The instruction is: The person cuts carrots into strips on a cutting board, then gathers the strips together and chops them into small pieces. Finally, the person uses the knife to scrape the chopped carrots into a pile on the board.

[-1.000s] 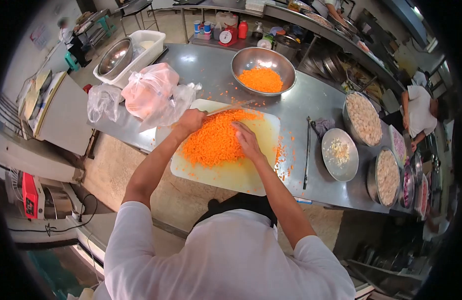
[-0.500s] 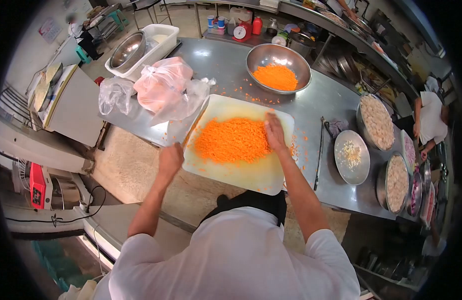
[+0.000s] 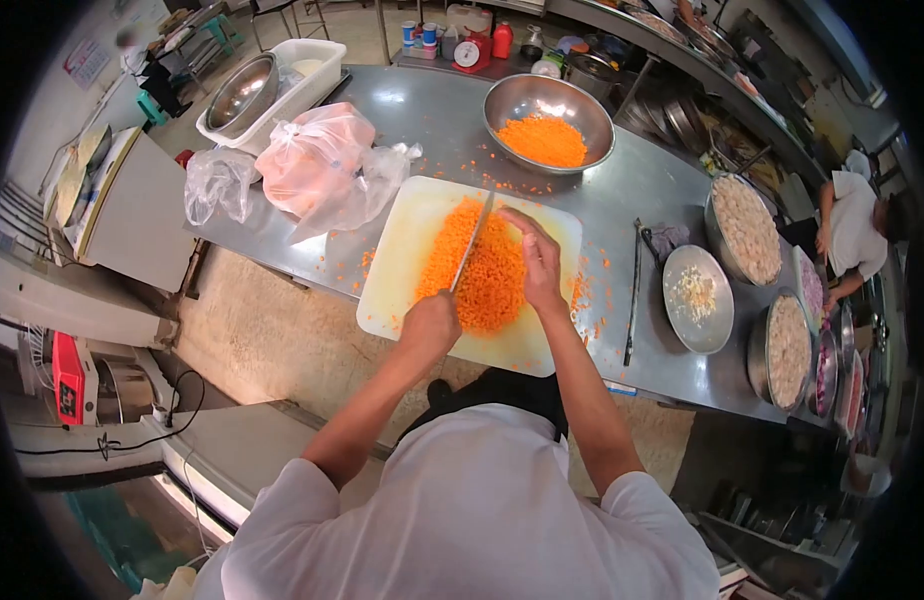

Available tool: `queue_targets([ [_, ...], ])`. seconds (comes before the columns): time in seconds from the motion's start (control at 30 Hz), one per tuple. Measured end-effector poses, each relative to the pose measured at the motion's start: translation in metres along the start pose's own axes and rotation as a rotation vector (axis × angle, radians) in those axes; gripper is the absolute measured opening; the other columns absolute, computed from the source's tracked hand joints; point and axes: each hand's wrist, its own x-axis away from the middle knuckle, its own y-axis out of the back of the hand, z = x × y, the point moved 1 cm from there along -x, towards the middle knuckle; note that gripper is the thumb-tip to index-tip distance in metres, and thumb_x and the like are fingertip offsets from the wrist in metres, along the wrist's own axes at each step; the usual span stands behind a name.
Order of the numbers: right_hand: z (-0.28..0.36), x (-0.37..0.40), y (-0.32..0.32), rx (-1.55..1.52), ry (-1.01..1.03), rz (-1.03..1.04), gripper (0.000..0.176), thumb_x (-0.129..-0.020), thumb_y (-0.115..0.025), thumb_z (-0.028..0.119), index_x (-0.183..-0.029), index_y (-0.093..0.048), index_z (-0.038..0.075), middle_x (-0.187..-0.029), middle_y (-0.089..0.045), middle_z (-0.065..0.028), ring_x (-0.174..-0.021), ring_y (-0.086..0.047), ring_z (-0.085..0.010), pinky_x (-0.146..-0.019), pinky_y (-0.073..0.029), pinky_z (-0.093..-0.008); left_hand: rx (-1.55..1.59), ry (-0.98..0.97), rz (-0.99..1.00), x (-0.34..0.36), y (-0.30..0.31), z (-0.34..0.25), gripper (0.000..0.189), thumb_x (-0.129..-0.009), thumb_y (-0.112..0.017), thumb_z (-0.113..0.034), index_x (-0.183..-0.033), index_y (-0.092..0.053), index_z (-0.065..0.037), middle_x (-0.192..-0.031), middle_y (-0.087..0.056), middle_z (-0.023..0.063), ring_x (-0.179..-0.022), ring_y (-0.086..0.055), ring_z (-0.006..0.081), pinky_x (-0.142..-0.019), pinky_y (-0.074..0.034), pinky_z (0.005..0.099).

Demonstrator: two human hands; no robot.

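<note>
A heap of finely chopped orange bits, apparently carrot, lies on a white cutting board. My left hand is wrapped round the handle of a kitchen knife at the near side of the heap. The blade points away from me and slants across the heap, its tip near the far edge. At the heap's right side is my right hand, empty, its fingers stretched out toward the knife tip and its palm edge against the bits.
Beyond the board stands a metal bowl of orange bits. A full plastic bag lies left. To the right are a dark rod, a pan of pale chopped pieces and larger filled bowls. A person works far right.
My left hand has brought the knife from the board's left edge onto the heap, swinging the blade rightward. The heap is narrower and reaches nearer to me. My right hand stays at its right side.
</note>
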Motion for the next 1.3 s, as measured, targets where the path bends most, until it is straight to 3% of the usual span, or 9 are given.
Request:
queue_targets([
  [0.07,0.011,0.001,0.008,-0.015,0.018,-0.025,0.045,-0.099,-0.039,0.032,-0.118,-0.060,-0.003,-0.121,-0.060,-0.0181,-0.118,-0.053,-0.0283,-0.103,-0.037,-0.0379,-0.046,-0.181,-0.049,-0.021,-0.045,0.028,0.013,-0.079,-0.051,-0.005,-0.073,-0.056,0.006,-0.064,-0.058,0.0287,-0.064,-0.059,0.0459,-0.062,-0.047,0.0528],
  [0.17,0.025,0.007,0.020,0.134,0.059,-0.143,0.027,-0.090,-0.053,0.007,-0.113,-0.063,-0.002,-0.116,-0.064,-0.0173,-0.111,-0.059,-0.0281,-0.097,-0.043,-0.0352,-0.066,-0.089,0.125,-0.043,-0.013,-0.002,0.012,-0.077,-0.051,-0.004,-0.074,-0.055,0.007,-0.065,-0.058,0.0285,-0.064,-0.059,0.0460,-0.060,-0.047,0.0524],
  [0.3,0.013,0.033,0.039,0.211,-0.006,-0.262,0.023,-0.089,-0.052,0.003,-0.108,-0.065,0.000,-0.111,-0.066,-0.0151,-0.105,-0.062,-0.0271,-0.092,-0.046,-0.0340,-0.052,-0.077,0.133,-0.013,0.012,-0.028,0.013,-0.076,-0.051,-0.004,-0.072,-0.056,0.007,-0.067,-0.059,0.0296,-0.065,-0.060,0.0459,-0.060,-0.048,0.0517],
  [0.37,0.003,0.045,0.042,0.221,-0.139,-0.346,0.023,-0.086,-0.051,-0.004,-0.101,-0.067,0.002,-0.107,-0.067,-0.0133,-0.099,-0.065,-0.0261,-0.087,-0.049,-0.0324,-0.096,-0.138,0.165,-0.017,-0.026,0.006,0.013,-0.077,-0.051,-0.005,-0.073,-0.056,0.007,-0.068,-0.059,0.0301,-0.065,-0.060,0.0458,-0.060,-0.049,0.0516],
  [0.6,-0.020,0.068,0.030,0.275,-0.147,-0.259,0.020,-0.078,-0.062,-0.007,-0.095,-0.067,0.002,-0.103,-0.066,-0.0092,-0.090,-0.064,-0.0166,-0.075,-0.051,-0.0290,-0.155,-0.059,0.142,-0.017,0.019,0.002,0.018,-0.081,-0.050,-0.008,-0.075,-0.057,0.007,-0.070,-0.059,0.0308,-0.068,-0.061,0.0449,-0.062,-0.048,0.0522],
  [0.67,-0.024,0.070,0.025,0.368,-0.219,-0.213,0.021,-0.073,-0.066,-0.005,-0.093,-0.067,0.001,-0.100,-0.064,-0.0126,-0.095,-0.064,-0.0288,-0.084,-0.050,-0.0343,-0.164,-0.077,0.124,-0.026,-0.001,0.040,0.017,-0.081,-0.051,-0.008,-0.075,-0.058,0.007,-0.070,-0.059,0.0311,-0.069,-0.061,0.0446,-0.063,-0.048,0.0518],
  [0.9,-0.040,0.074,0.007,0.476,-0.237,-0.013,0.026,-0.073,-0.065,-0.005,-0.098,-0.068,0.002,-0.103,-0.064,-0.0146,-0.100,-0.061,-0.0328,-0.088,-0.049,-0.0369,-0.147,-0.030,0.099,-0.025,0.035,0.030,0.021,-0.085,-0.051,-0.012,-0.078,-0.058,0.007,-0.072,-0.059,0.0302,-0.072,-0.060,0.0458,-0.065,-0.047,0.0508],
  [1.17,-0.038,0.085,0.014,0.528,-0.337,-0.038,0.019,-0.073,-0.062,-0.004,-0.091,-0.069,0.000,-0.088,-0.065,-0.0180,-0.073,-0.064,-0.0324,-0.068,-0.052,-0.0378,-0.071,-0.134,0.080,-0.053,0.059,0.068,0.027,-0.088,-0.054,-0.021,-0.080,-0.060,0.004,-0.072,-0.061,0.0258,-0.074,-0.061,0.0440,-0.067,-0.047,0.0514],
  [1.3,-0.035,0.106,0.028,0.576,-0.372,-0.022,0.019,-0.074,-0.061,-0.003,-0.091,-0.069,0.000,-0.086,-0.065,-0.0198,-0.073,-0.064,-0.0344,-0.068,-0.052,-0.0398,-0.256,-0.079,0.006,-0.080,0.052,0.101,0.017,-0.081,-0.051,-0.011,-0.080,-0.061,0.003,-0.076,-0.062,0.0262,-0.076,-0.063,0.0411,-0.066,-0.050,0.0500],
])
